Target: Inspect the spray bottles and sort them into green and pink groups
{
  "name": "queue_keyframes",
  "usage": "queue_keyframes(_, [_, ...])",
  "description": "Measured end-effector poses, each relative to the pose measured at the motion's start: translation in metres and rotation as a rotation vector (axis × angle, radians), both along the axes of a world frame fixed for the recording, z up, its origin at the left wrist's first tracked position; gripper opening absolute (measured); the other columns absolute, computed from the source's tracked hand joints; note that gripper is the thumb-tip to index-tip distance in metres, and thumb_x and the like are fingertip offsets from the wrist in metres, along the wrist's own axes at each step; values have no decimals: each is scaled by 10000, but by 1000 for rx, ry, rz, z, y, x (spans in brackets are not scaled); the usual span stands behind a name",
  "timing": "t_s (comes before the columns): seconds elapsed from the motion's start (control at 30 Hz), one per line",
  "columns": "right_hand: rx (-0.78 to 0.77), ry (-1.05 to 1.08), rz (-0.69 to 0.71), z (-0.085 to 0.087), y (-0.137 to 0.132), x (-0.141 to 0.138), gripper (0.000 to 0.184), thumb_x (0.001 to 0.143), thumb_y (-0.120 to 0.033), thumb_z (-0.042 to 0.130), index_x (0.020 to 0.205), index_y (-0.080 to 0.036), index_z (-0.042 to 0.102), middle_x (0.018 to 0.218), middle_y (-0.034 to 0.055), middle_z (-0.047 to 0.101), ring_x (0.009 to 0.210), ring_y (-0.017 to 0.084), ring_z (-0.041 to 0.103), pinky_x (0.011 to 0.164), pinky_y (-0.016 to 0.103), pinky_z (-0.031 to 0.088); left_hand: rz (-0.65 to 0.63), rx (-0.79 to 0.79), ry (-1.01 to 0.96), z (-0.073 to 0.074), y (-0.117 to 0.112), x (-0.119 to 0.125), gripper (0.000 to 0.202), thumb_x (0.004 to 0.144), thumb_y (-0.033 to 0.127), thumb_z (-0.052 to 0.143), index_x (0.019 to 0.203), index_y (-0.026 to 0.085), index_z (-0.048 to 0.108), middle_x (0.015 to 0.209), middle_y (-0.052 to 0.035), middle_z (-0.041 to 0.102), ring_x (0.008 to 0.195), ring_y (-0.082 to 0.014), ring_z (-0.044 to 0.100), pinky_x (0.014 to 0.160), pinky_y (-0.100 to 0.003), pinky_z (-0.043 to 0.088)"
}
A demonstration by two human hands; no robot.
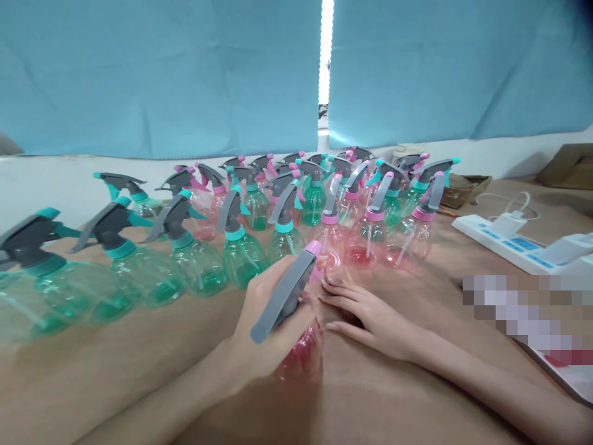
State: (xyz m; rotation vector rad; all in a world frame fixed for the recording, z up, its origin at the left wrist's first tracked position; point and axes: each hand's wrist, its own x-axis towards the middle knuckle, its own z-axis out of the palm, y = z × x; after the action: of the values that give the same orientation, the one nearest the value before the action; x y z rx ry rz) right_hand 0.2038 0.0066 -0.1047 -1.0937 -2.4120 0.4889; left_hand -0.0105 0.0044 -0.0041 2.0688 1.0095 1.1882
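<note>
- Head view: left hand (266, 321) clamped around the neck of a pink-tinted, transparent plastic spray bottle (303, 358) with grey head.
- Bottle located front centre at the brown tabletop (365, 402), before rounded green-tinted plastic spray bottles (204, 272).
- Right hand (377, 315) unclenched, fingers extended beside it; contact cannot be determined.

Probably a small workshop or packing room: many near-identical spray bottles (243, 266) stand massed on a brown table (370, 402), a power strip (498, 241) lies at the right, and blue sheeting (162, 74) hangs behind.
</note>
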Motion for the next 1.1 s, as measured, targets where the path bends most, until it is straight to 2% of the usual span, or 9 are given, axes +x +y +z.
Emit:
queue_keyframes(0.53, [-8, -34, -5, 1, 0, 0, 530, 955, -503, 473, 1364, -170, 523, 1457, 114, 475, 1377, 268, 384, 1122, 480, 346, -44, 44, 22, 0, 0, 0, 122, 708, 141, 469, 688, 245, 409, 637, 42, 457, 558, -142, 474, 514, -291, 380])
queue_keyframes(0.9, [7, -26, -1, 0, 0, 0, 526, 956, -496, 475, 1374, -178, 514, 1462, 111, 469, 1379, 267, 381, 1124, 482, 341, -42, -46, 33, 0, -1, 0, 99, 704, 173, 478, 707, 237, 403, 662, 36, 471, 589, -146, 490, 541, -294, 384])
queue_keyframes(1.1, [3, -5, -4, 0, 0, 0, 512, 952, -487, 487, 1373, -196, 517, 1450, 114, 483, 1367, 280, 398, 1108, 500, 359, -76, -73, 38, 1, -1, -3, 112, 748, 210, 523, 692, 240, 430, 667, 22, 488, 593, -160, 507, 552, -314, 415])
